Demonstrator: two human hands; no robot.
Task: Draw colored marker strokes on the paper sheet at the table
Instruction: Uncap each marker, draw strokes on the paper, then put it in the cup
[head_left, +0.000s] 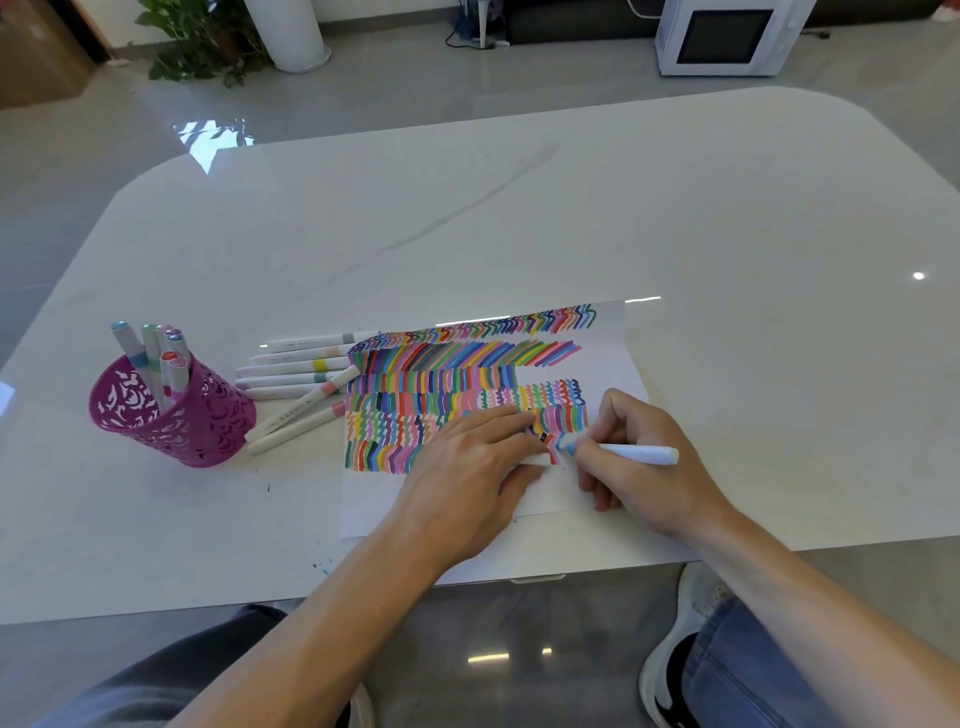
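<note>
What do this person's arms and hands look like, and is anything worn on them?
Both forearms are bare from the bottom edge of the picture up to the wrists: no sleeves show. The left hand and right hand wear no gloves, and no rings, watch or bracelet are visible on either. Fingernails look short and unpainted, as far as can be told.

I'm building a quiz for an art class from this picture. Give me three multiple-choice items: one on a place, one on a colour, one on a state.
1. Where is the pen cup?
A. left of the paper sheet
B. on the sheet
C. on the floor

2. What colour is the cup?
A. green
B. magenta
C. black

3. What is the right hand doing?
A. resting empty
B. capping a marker
C. holding a light blue marker, tip at the paper

Answers: 1 A, it stands on the table beyond the loose markers; 2 B, its cut-out wall is magenta; 3 C, fingers wrap the barrel while the left hand presses the sheet.
</note>
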